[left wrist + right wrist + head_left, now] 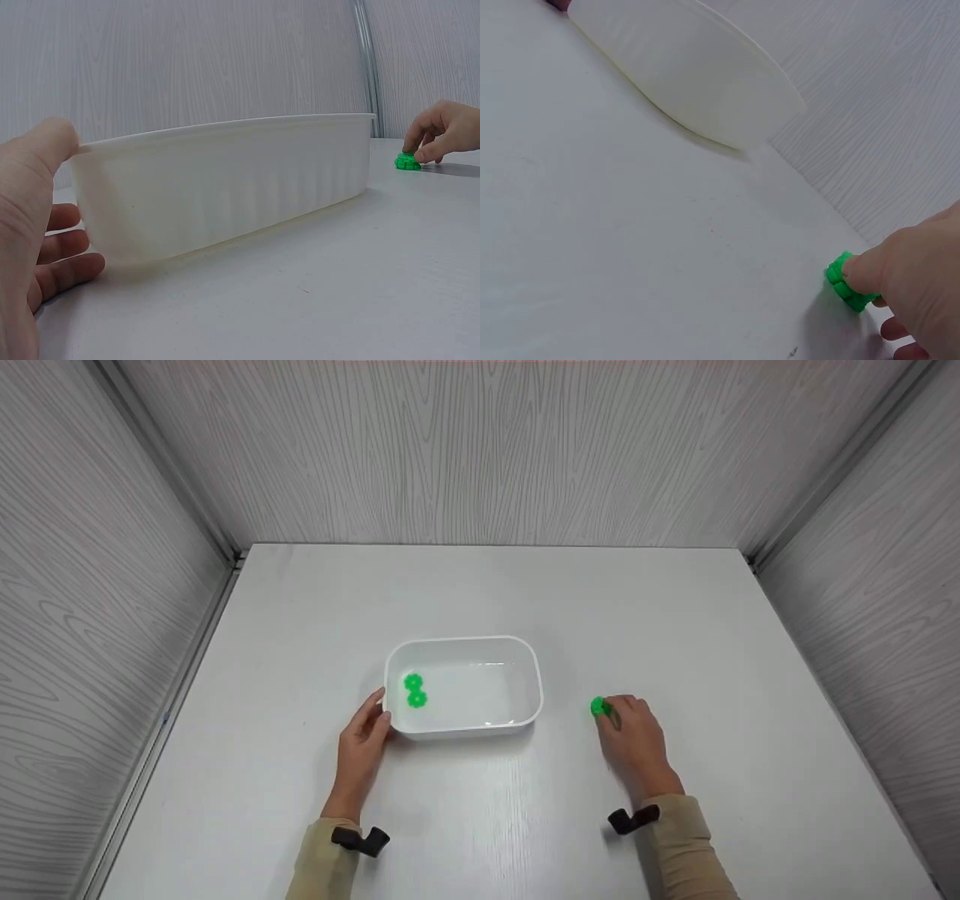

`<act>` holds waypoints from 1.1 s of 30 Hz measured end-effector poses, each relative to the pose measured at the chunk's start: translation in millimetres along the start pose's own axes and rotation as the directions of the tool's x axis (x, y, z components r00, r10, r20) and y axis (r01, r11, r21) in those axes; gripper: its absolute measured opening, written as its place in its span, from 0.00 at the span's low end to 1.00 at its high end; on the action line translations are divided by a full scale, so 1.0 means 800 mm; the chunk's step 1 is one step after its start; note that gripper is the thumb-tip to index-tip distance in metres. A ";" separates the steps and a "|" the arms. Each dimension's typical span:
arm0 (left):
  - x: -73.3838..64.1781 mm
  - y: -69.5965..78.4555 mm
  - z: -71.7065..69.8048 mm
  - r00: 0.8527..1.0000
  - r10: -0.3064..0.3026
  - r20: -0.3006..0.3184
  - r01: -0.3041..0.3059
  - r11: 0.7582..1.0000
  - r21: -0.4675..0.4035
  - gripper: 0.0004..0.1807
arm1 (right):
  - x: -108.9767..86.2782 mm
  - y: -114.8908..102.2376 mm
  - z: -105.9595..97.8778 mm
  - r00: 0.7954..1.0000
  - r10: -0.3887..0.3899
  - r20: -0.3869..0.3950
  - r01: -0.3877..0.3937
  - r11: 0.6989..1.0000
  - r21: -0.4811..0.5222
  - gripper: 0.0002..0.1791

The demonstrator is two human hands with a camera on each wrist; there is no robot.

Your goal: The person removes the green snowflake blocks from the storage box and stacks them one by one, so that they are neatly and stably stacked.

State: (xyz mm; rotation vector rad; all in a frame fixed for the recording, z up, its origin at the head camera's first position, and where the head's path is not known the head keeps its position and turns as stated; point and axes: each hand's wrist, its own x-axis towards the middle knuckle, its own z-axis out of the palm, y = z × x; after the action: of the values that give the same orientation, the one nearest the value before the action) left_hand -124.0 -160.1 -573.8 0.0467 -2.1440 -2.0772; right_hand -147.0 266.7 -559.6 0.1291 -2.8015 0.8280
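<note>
A white plastic bin (pixel 464 729) stands in the middle of the table. Inside it, near the left end, lie two green flower-shaped pieces (pixel 413 682) side by side. My left hand (pixel 363 746) rests against the bin's left end. In the left wrist view its thumb (pixel 56 142) is at the rim and the other fingers touch the wall lower down. To the right of the bin, my right hand (pixel 636 739) pinches a green scalloped plastic piece (pixel 845 289) between thumb and fingers, close over the table. Part of that piece is hidden by the fingers.
The white table (pixel 480 592) is enclosed by pale wood-grain panels at the back (pixel 480 457) and both sides. A dark wrist device (pixel 360 841) is on the left sleeve, and another (pixel 634 819) on the right one.
</note>
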 end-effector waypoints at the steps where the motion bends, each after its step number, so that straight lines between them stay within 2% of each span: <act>1: 0.000 0.000 0.000 1.000 0.000 0.000 0.000 1.000 -0.001 0.25 | 0.000 0.000 0.000 1.000 0.001 0.003 -0.001 1.000 -0.002 0.13; 9: 0.000 0.001 0.000 1.000 -0.010 -0.004 0.010 1.000 0.014 0.25 | 0.000 -0.002 -0.001 0.999 0.039 0.005 -0.039 0.999 0.011 0.15; 13: 0.001 0.002 -0.001 1.000 0.010 -0.001 -0.010 1.000 0.021 0.24 | -0.002 -0.003 -0.004 0.999 0.045 0.005 -0.045 0.998 0.037 0.17; 19: 0.002 0.001 -0.002 1.000 0.017 -0.004 -0.017 1.000 0.021 0.24 | -0.001 -0.004 -0.008 0.998 -0.044 -0.042 0.046 0.998 0.049 0.16; 24: 0.001 0.000 -0.001 1.000 -0.007 -0.010 0.007 0.999 0.034 0.24 | -0.005 -0.014 -0.008 0.990 -0.106 -0.096 0.111 0.992 0.054 0.14; 33: 0.000 0.000 0.000 1.000 -0.013 -0.020 0.013 0.999 0.038 0.24 | -0.008 -0.043 -0.004 0.945 -0.260 -0.200 0.270 0.963 0.025 0.16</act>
State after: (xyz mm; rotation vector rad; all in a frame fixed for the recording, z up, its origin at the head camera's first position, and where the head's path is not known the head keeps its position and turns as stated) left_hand -124.0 -159.9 -574.0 0.0859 -2.1775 -2.0339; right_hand -135.1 239.7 -540.2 0.4016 -2.5087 0.8005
